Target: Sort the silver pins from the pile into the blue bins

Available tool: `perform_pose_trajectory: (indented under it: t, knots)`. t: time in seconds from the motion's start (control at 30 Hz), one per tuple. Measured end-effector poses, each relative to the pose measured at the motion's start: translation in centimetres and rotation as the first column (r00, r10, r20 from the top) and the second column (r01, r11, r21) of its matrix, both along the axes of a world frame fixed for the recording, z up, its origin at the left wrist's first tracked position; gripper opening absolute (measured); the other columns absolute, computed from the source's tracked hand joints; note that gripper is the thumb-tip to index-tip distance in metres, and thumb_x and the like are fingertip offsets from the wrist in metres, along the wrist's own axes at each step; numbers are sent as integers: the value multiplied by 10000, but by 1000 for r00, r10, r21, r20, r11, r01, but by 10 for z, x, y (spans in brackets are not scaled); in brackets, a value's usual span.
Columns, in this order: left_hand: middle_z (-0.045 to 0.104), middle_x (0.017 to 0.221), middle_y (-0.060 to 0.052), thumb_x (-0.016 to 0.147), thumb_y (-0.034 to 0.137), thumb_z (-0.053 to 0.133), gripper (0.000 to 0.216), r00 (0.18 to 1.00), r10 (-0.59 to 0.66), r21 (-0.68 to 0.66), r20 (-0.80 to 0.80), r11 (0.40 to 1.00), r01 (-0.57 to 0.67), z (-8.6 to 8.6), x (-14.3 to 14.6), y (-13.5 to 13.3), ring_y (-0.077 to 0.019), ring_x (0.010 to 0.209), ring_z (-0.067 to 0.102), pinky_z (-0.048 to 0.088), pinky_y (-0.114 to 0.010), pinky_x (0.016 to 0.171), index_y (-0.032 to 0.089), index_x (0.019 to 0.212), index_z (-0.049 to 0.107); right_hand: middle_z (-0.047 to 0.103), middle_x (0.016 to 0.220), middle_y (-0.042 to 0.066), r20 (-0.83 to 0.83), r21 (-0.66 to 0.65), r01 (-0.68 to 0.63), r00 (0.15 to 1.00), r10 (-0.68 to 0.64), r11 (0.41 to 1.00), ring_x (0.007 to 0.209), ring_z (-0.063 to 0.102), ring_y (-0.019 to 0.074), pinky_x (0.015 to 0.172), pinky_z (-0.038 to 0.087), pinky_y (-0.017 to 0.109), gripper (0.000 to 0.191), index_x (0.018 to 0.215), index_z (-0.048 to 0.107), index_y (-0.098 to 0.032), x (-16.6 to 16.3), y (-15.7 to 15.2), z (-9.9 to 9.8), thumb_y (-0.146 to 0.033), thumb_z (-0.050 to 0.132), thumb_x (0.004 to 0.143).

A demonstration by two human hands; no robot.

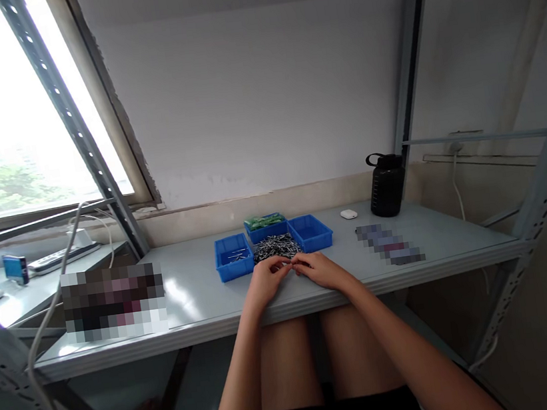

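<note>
My left hand [267, 281] and my right hand [319, 269] meet at the fingertips just above the table, close to its front edge. The fingers of both are pinched together; whatever is between them is too small to make out. Right behind the hands lies a heap of thin metal pieces, like screws or nails [275, 246]. To the left of the heap stands a blue tray [220, 270] with a few similar pieces inside. A second blue tray [323, 241] sits to the right. Behind the heap, a third blue tray [260, 235] holds green packets [265, 221].
A black bottle [387, 187] and a small white case [348, 214] stand toward the back right of the table [201, 308]. Blurred-out items lie at right and far left. Metal shelf posts [63, 105] frame both sides, and a white cable [49, 315] hangs at left.
</note>
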State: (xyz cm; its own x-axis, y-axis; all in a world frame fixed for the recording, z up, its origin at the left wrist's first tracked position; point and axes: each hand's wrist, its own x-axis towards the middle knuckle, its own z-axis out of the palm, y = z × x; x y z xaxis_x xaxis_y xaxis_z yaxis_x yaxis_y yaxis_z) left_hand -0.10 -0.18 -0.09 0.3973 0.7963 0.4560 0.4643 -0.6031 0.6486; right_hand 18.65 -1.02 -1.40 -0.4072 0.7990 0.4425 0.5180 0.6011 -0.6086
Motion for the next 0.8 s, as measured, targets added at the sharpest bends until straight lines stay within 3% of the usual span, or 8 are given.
perform_pose_trajectory:
  t: [0.33, 0.5, 0.8]
  knots:
    - [737, 930, -70, 868, 286, 568, 186, 1000, -8, -3, 5, 1000, 8, 3, 1, -3, -205, 867, 655, 493, -322, 807, 184, 909, 718, 653, 872, 24, 13, 10, 15, 1000, -15, 1000, 792, 622, 157, 755, 499, 346, 268, 945, 631, -144, -1, -1, 0, -375, 498, 968]
    - [707, 914, -65, 907, 328, 577, 216, 1000, 21, -8, 0, 1000, -21, 1, 0, -1, -188, 869, 652, 505, -369, 819, 136, 924, 675, 648, 859, 21, 10, 16, 32, 999, -32, 999, 785, 614, 155, 754, 492, 343, 271, 927, 630, -147, -1, -2, 0, -374, 488, 972]
    - [670, 811, -19, 928, 352, 559, 250, 1000, 11, 9, -16, 1000, -11, 0, 1, -1, -159, 779, 636, 511, -341, 757, 133, 849, 646, 656, 869, 21, 36, 19, -6, 999, 5, 1000, 790, 621, 154, 761, 500, 346, 238, 944, 638, -147, -1, 2, -1, -348, 513, 964]
